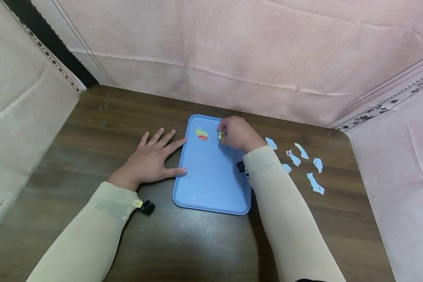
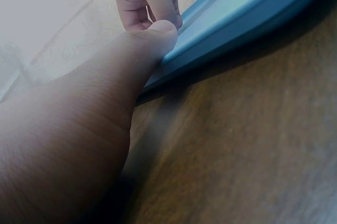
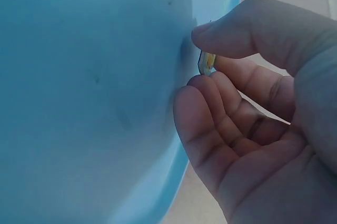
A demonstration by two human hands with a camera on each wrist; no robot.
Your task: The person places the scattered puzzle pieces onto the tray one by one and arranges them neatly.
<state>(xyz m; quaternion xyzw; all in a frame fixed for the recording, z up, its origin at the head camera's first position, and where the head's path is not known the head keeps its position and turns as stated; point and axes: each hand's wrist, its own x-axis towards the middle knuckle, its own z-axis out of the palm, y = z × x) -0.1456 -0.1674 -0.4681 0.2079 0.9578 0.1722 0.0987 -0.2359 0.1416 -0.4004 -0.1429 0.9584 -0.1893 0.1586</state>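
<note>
A light-blue tray (image 1: 211, 180) lies on the brown table. Between right thumb and fingers, a small flat cut-out piece (image 3: 206, 63) with yellow on its face is pinched by my right hand (image 1: 241, 134), low over the tray's far right part. Much of that piece is hidden by the fingers. One yellow, green and red piece (image 1: 202, 134) lies on the tray near its far left corner. My left hand (image 1: 151, 158) is spread flat on the table, its thumb and index fingertips at the tray's left rim; the left wrist view shows its thumb (image 2: 163, 29) at that rim.
Several pale-blue irregular pieces lie scattered on the table to the right of the tray, among them a long one (image 1: 315, 183) and a curved one (image 1: 301, 150). A pale patterned cloth (image 1: 232, 58) hangs behind the table's far edge.
</note>
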